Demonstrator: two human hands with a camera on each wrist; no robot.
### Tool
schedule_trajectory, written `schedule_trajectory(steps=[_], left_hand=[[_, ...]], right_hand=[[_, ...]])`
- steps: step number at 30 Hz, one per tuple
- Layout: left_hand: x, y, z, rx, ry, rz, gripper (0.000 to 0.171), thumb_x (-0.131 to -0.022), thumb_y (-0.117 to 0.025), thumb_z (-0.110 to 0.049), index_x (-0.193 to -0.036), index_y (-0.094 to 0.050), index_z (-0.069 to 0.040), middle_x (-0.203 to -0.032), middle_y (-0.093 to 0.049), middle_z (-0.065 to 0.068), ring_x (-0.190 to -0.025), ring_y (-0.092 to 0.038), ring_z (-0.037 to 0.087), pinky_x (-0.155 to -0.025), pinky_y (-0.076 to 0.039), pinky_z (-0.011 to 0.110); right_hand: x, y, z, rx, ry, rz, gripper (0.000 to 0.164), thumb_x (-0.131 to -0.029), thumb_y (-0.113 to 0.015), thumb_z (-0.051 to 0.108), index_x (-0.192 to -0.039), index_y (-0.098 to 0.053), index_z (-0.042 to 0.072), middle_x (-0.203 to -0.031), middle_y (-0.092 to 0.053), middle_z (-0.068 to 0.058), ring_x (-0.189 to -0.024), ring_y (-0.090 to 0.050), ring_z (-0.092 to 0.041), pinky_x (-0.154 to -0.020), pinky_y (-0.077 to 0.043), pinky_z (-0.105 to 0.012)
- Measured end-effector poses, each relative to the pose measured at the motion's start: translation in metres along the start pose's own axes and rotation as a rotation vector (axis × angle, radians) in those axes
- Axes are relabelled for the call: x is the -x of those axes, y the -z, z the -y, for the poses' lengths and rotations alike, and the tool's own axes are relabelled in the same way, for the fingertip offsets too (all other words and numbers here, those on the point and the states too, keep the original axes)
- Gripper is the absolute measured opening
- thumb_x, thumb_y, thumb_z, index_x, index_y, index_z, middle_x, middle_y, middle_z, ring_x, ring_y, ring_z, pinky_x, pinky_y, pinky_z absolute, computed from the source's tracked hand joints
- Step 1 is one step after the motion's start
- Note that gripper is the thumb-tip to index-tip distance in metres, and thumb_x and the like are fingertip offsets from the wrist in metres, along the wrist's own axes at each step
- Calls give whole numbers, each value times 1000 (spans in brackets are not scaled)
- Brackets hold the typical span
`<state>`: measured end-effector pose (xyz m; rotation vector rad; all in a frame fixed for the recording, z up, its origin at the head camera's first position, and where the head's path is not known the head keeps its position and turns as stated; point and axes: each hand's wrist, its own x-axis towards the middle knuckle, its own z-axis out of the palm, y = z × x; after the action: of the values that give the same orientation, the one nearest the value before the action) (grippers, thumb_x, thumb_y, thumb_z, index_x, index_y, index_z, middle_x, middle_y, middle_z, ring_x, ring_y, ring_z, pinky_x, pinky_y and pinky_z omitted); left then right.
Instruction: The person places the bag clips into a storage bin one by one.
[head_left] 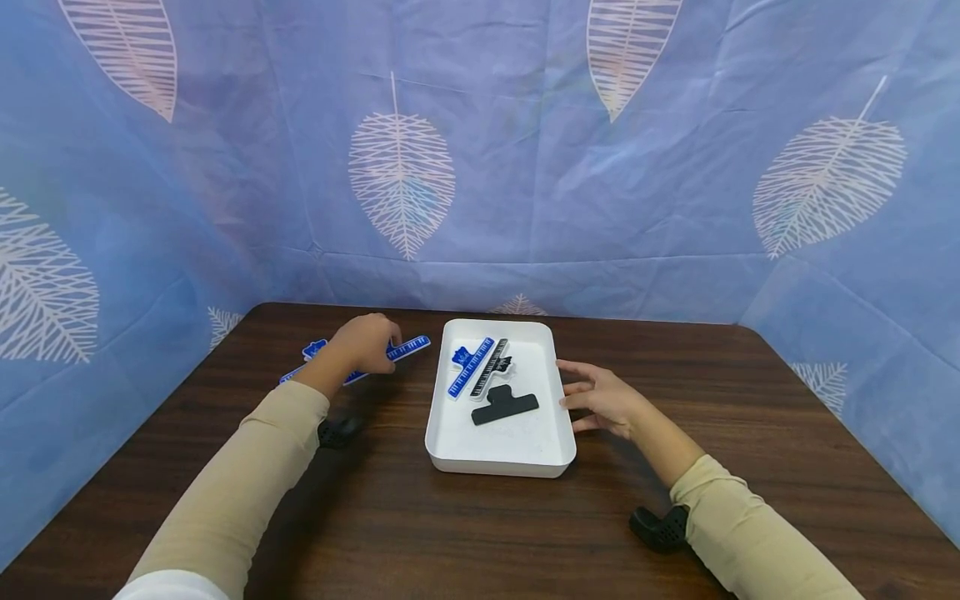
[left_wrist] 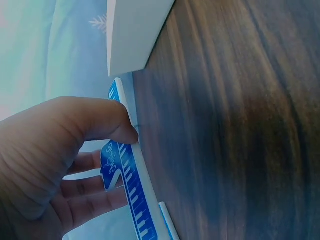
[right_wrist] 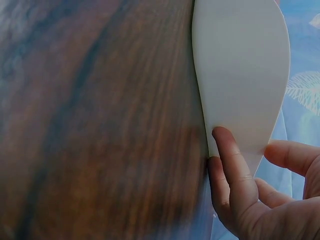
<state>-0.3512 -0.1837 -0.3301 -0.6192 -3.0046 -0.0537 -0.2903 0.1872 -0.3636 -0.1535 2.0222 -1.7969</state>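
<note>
My left hand (head_left: 365, 343) pinches a blue clip (head_left: 411, 347) with a piano-key print, left of the white tray (head_left: 498, 467). In the left wrist view, the thumb lies over the front of this clip (left_wrist: 131, 182), with other fingers behind its lettered tab. Part of another blue clip (head_left: 313, 348) shows beyond the left wrist. My right hand (head_left: 606, 400) has its fingers spread against the tray's right side. In the right wrist view, fingertips (right_wrist: 222, 135) touch the tray wall (right_wrist: 242, 65). Inside the tray lie a blue clip (head_left: 471, 367), a piano-key clip (head_left: 489, 369) and a black clip (head_left: 504, 406).
The dark wooden table (head_left: 495, 533) ends at a blue leaf-patterned cloth (head_left: 487, 192) behind and on both sides. A black device (head_left: 660, 529) sits under the right wrist, and another black device (head_left: 339, 431) under the left.
</note>
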Motion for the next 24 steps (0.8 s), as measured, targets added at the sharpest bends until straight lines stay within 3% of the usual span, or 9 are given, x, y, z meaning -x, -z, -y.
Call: schedule_trajectory(steps=[14, 24], left_hand=[[24, 12, -7, 11, -17, -38, 36, -65, -73, -28, -98, -66, -13, -90, -58, 4, -79, -53, 19, -77, -47, 40], [32, 17, -18, -27, -83, -34, 37, -63, -73, -30, -96, -67, -15, -88, -59, 2, -75, -53, 16, -75, -47, 38]], right_hand=[[0, 0, 0, -1, -2, 3, 71, -81, -55, -5, -140, -22, 14, -127, -39, -29, -98, -55, -36, -68, -50, -47], [0, 0, 0, -1, -1, -2, 70, -81, -55, -6, -140, -22, 14, -127, -38, -30, -99, -54, -36, -69, -49, -46]])
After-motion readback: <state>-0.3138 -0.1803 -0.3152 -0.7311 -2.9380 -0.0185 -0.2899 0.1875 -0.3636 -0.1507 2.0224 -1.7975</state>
